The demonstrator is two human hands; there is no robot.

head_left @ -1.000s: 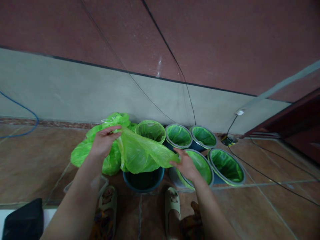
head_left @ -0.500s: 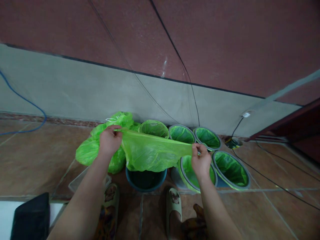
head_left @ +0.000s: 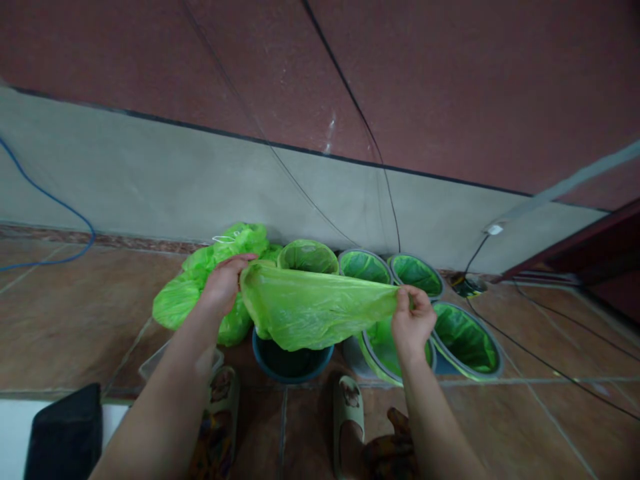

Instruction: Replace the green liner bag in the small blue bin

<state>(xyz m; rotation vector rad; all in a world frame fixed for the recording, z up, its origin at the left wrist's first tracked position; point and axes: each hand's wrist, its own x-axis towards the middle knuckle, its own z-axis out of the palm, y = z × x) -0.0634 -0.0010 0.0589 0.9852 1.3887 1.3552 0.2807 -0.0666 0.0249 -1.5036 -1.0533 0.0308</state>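
A thin green bin bag (head_left: 310, 310) is stretched sideways between my two hands, its top edge pulled taut. My left hand (head_left: 225, 285) holds the bag's left end; its fingertips are partly hidden at the mouth, which gapes a little there. At the other end, my right hand (head_left: 413, 320) pinches the corner between thumb and fingers. Below the sagging bag stands a blue round bin (head_left: 293, 365) with a dark inside, partly covered by it.
Several bins with green liners, among them a front one (head_left: 467, 340), stand right of the bag. Filled green bags (head_left: 175, 300) lie at left by the wall. A clear plastic container (head_left: 155, 360) sits near my left forearm. Black cable (head_left: 540, 363) crosses the floor at right.
My right hand has moved slightly right, widening the stretch. My left hand has shifted a little right at the bag's edge, and the mouth there has opened somewhat.
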